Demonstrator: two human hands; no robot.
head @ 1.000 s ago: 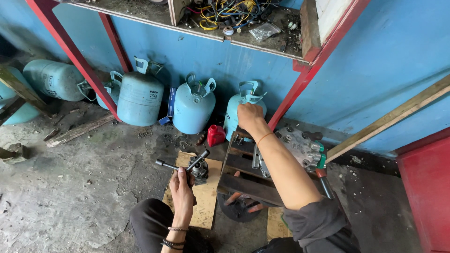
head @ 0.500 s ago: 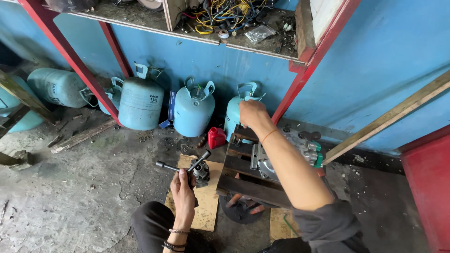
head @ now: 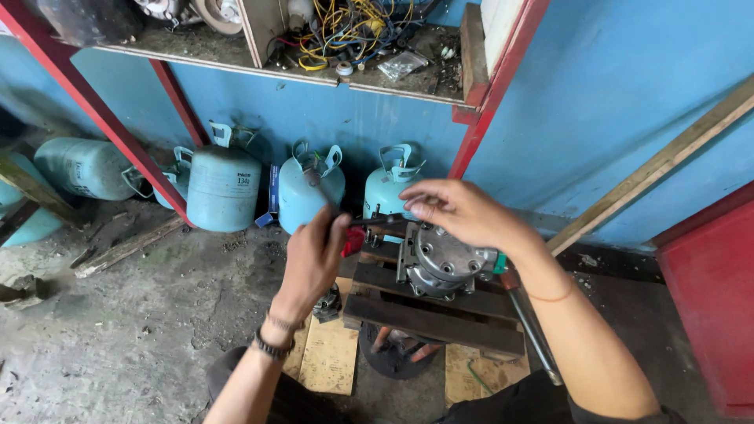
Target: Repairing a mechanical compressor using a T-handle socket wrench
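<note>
My left hand [head: 312, 259] is raised and shut on a thin dark metal tool [head: 377, 221], a T-shaped wrench whose bar runs right toward my right hand [head: 459, 210]. My right hand hovers with fingers curled over the tool's far end, just above a grey metal compressor [head: 441, 263]. The compressor rests on a dark wooden stand [head: 428, 318]. Whether the right fingers grip the tool is hard to tell.
Several pale blue gas cylinders [head: 222, 184] stand along the blue wall. A red steel frame [head: 491, 98] carries a shelf with tangled wires [head: 345, 27]. Cardboard pieces [head: 330, 357] lie on the concrete floor. A red cabinet [head: 711, 298] is at the right.
My left hand lifted the wrench from the floor up to the compressor. My right hand came back from the cylinder to meet the tool. The camera moved closer.
</note>
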